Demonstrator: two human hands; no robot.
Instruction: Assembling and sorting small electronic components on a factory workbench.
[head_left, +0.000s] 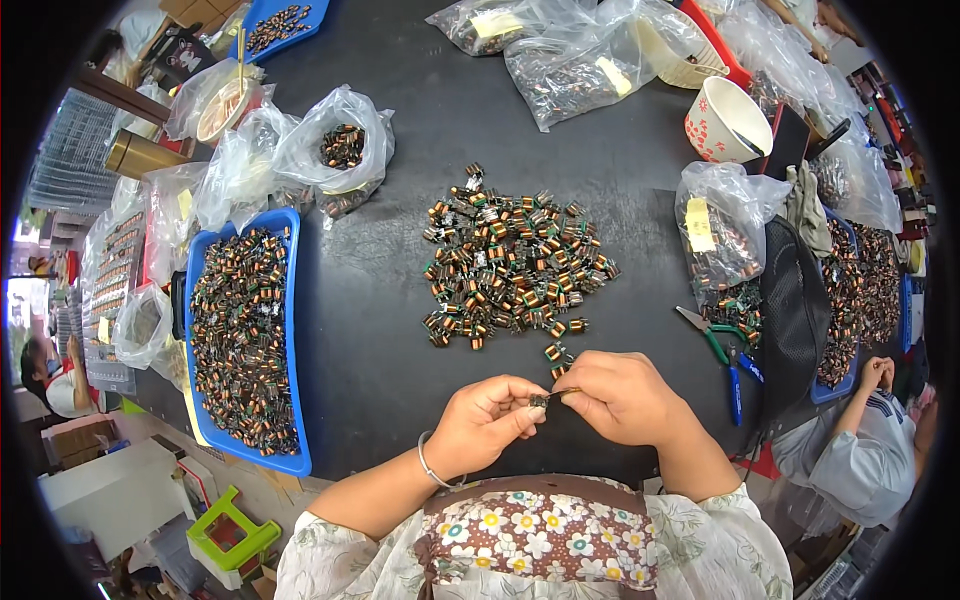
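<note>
My left hand [496, 418] pinches a small wire-wound coil [540, 402] between thumb and fingertips, near the table's front edge. The fingers of my right hand [622, 398] are closed on a thin dark tool [561, 393] that looks like tweezers. Its tip meets the coil; most of the tool is hidden in the hand. Just beyond my fingers lie a few loose coils [556, 354]. Farther off, a large heap of copper-coloured coils [515, 262] with dark and green ends covers the middle of the black table [375, 290].
At left stands a blue tray [303, 400] full of coils, with an open plastic bag [345, 135] behind it. Green-handled pliers [714, 340] and a blue-handled tool [735, 393] lie at right, near a bagged batch [715, 240] and a paper bowl [712, 125]. Co-workers sit at both sides.
</note>
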